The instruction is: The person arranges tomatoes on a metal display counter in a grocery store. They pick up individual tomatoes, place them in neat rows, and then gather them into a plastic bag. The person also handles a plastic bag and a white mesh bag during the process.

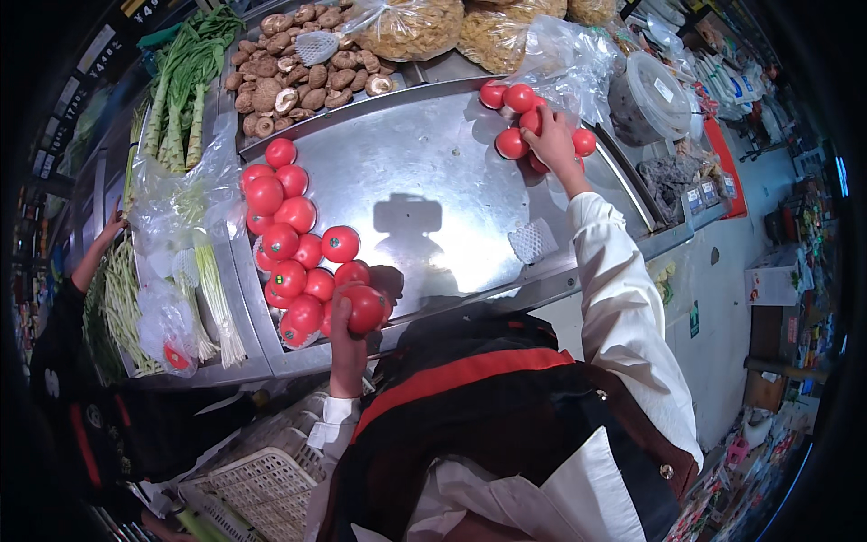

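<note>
My left hand (347, 339) holds a large red tomato (360, 309) just above the near left of a metal display tray (406, 156). Beside and beneath it lies a pile of tomatoes (281, 223), several bearing small green stickers. At the far right of the tray, my right hand (552, 139) reaches over a smaller group of tomatoes (519, 98). Its fingers rest on one tomato (531, 122); whether they grip it is partly hidden by the hand. A white foam net sleeve (533, 241) lies on the metal near my right forearm.
Shiitake mushrooms (291, 81) fill the bin behind the tray. Clear bags of yellow dried food (406, 30) and a lidded plastic tub (647, 98) stand at the back right. Leafy stem vegetables (179, 112) lie left, where another person's hand (114, 222) reaches in. A plastic crate (264, 488) stands below.
</note>
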Demonstrator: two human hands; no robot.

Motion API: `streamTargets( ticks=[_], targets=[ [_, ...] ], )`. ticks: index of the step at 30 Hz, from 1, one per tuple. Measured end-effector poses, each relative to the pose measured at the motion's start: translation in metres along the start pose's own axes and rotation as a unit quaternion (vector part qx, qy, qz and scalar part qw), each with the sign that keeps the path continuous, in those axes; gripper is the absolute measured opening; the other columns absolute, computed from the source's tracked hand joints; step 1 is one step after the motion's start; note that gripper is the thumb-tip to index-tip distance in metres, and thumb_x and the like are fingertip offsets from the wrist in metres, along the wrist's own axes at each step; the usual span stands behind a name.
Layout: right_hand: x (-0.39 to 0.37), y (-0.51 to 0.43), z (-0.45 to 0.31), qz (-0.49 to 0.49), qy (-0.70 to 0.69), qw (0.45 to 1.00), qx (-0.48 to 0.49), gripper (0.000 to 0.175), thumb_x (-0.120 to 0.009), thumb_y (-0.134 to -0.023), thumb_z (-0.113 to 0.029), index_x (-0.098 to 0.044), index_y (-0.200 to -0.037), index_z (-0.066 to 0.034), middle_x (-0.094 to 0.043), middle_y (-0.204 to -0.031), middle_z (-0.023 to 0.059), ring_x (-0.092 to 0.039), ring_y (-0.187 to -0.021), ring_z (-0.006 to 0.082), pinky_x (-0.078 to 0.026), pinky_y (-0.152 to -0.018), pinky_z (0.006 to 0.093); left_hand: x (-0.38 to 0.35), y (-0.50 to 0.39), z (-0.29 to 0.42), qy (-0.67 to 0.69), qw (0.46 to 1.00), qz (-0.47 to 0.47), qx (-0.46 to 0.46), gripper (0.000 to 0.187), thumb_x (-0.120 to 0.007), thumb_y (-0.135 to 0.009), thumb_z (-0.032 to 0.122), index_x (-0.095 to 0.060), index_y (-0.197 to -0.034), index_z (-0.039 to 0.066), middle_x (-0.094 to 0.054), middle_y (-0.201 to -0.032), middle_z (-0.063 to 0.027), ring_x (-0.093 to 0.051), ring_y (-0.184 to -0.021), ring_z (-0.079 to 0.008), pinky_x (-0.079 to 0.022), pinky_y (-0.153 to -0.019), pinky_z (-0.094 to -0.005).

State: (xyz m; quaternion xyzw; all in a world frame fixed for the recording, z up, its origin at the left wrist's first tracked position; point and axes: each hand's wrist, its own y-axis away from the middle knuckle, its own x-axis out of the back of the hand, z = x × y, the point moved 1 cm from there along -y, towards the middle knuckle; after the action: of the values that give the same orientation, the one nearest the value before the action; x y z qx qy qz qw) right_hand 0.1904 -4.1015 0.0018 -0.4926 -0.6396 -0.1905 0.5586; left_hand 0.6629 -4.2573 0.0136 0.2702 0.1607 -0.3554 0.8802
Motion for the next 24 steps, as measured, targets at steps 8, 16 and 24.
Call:
streamTargets(
  ticks=[8,16,24],
  targets=[
    [0.001,-0.001,0.0,-0.178,-0.666,0.694,-0.209,0.057,-0.056,-0.092,-0.044,-0.048,-0.125,0.0022,-0.066,-0.103,0.0189,-0.069,-0.074,0.032,-0.061,-0.064,0.038,0.004,0.011,-0.004,0.039,0.999,0.015,0.002,0.041,-0.049,-0.099,0.037,-0.05,-0.125,0.005,-0.059,-0.111,-0.0114,-0.063,-0.09,-0.0221,-0.051,-0.072,-0.0324],
    [-0.004,0.043,-0.097,-0.331,-0.793,0.443,-0.255,0.054,-0.045,-0.099,-0.045,-0.043,-0.131,-0.0014,-0.061,-0.116,0.0224,-0.068,-0.09,0.0353,-0.061,-0.076,0.0391,0.01,-0.001,-0.009,0.079,0.996,0.037,-0.018,0.042,-0.045,-0.101,0.038,-0.052,-0.126,0.005,-0.06,-0.114,-0.0108,-0.063,-0.099,-0.0223,-0.055,-0.075,-0.0358],
    [-0.044,0.081,-0.215,-0.316,-0.719,0.603,-0.142,0.056,-0.075,-0.082,-0.011,-0.041,-0.126,-0.0054,-0.046,-0.125,0.0179,-0.06,-0.111,0.0308,-0.058,-0.089,0.044,0.028,0.013,-0.002,0.08,0.996,0.039,-0.013,0.042,-0.045,-0.1,0.038,-0.051,-0.125,0.005,-0.062,-0.109,-0.0127,-0.064,-0.094,-0.0218,-0.054,-0.077,-0.0353]
  ],
)
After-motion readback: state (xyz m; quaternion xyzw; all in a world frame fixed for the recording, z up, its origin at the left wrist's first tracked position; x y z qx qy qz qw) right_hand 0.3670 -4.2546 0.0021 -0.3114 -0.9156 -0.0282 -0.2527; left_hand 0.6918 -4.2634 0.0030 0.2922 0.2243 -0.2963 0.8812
